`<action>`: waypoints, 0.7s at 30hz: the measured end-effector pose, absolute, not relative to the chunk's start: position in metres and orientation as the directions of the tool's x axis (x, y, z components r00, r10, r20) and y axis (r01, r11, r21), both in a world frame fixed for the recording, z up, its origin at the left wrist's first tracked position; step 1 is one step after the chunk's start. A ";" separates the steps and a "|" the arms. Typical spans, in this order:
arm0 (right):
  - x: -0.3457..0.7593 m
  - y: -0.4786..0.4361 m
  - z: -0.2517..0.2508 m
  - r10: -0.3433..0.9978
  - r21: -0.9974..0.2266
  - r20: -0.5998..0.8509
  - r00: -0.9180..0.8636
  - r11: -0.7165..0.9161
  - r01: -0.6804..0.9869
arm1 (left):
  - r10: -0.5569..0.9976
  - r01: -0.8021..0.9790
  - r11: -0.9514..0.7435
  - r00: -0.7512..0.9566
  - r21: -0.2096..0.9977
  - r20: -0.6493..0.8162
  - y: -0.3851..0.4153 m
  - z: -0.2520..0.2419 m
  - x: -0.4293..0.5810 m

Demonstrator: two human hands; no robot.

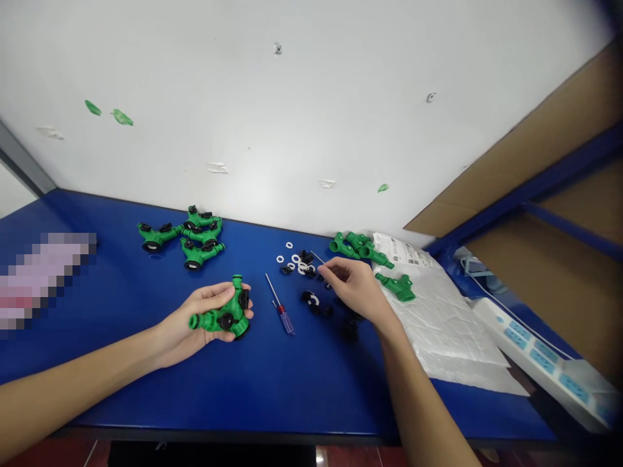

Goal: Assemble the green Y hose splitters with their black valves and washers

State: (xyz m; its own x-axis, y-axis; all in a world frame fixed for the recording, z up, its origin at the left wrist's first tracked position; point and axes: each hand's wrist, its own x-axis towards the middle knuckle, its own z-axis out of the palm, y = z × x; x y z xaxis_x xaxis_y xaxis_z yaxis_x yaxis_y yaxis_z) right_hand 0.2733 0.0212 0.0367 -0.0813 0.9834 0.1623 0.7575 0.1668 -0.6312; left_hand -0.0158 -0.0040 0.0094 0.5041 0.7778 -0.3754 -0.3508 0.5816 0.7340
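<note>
My left hand (214, 318) is closed around a green Y-shaped hose splitter (228, 314) with black valve knobs, held above the blue table. My right hand (353, 285) pinches a thin metal rod (317, 257) that points up and left from the fingertips; its other end is hidden in the hand. Below these fingers lie small black parts (318, 305). Just left of them is a loose pile of white washers (296, 263) with more black pieces. Between my hands rests a screwdriver (282, 312) with a clear purple handle.
Several green splitters with black knobs (202, 253) stand at the back left. Bare green splitter bodies (357, 245) lie at the back right, one (399, 287) on white plastic wrap (448, 331). A power strip (540, 357) runs along the right edge. A white wall (243, 117) closes the back.
</note>
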 end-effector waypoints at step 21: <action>0.272 0.028 0.016 0.946 -0.276 -0.158 -0.283 0.233 0.933 | 0.772 -0.301 0.589 0.484 0.750 -0.412 -0.004 0.014 -0.018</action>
State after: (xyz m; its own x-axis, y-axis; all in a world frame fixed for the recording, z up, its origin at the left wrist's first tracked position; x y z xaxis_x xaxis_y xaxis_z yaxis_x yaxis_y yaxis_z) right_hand 0.2724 0.0279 0.0165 -0.2828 0.9461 -0.1578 0.9326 0.2327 -0.2760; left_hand -0.0177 -0.0038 0.0143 0.4843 0.7718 -0.4121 -0.3010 0.5892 0.7498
